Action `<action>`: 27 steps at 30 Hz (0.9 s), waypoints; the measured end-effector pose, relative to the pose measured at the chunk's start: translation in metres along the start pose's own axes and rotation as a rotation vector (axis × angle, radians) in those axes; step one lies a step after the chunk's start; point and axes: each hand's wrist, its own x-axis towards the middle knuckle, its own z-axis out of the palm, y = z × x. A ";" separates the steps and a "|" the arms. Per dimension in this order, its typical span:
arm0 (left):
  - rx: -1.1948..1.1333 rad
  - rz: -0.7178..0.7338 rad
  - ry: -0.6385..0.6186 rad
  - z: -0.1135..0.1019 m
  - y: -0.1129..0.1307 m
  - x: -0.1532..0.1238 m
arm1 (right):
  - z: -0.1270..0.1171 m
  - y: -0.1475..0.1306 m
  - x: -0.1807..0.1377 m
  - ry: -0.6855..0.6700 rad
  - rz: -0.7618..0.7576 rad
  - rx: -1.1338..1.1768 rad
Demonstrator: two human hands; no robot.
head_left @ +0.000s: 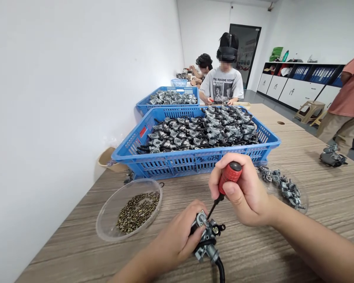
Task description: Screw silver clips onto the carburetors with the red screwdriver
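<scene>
My left hand (177, 239) grips a small grey metal part (208, 237) with a black hose, holding it just above the wooden table (327, 196). My right hand (244, 192) is closed round the red handle of a screwdriver (228, 177). Its black shaft slants down and its tip rests on the top of the metal part. A clear plastic bowl (106, 220) of small dark screws stands to the left of my left hand. A second clear dish (302, 192) with metal clips lies to the right.
A blue crate (194, 161) full of the same metal parts stands behind my hands, with another blue crate (144, 104) farther back. Two people sit at the far end. A standing person (348, 102) is at the right, near a loose part (332, 156).
</scene>
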 end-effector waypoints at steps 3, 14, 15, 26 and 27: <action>0.006 -0.001 -0.001 0.000 0.000 0.000 | 0.001 0.003 -0.001 0.000 0.001 -0.015; 0.006 0.037 0.014 0.000 -0.002 0.000 | 0.002 0.007 0.002 0.031 -0.076 0.053; 0.005 0.039 0.014 0.000 -0.002 0.000 | 0.001 0.007 0.002 0.034 -0.087 0.049; 0.015 0.056 0.030 0.002 -0.002 0.000 | 0.002 0.008 0.000 0.010 -0.085 0.000; 0.014 0.055 0.030 0.002 -0.002 0.000 | 0.002 0.007 -0.001 0.012 -0.091 -0.001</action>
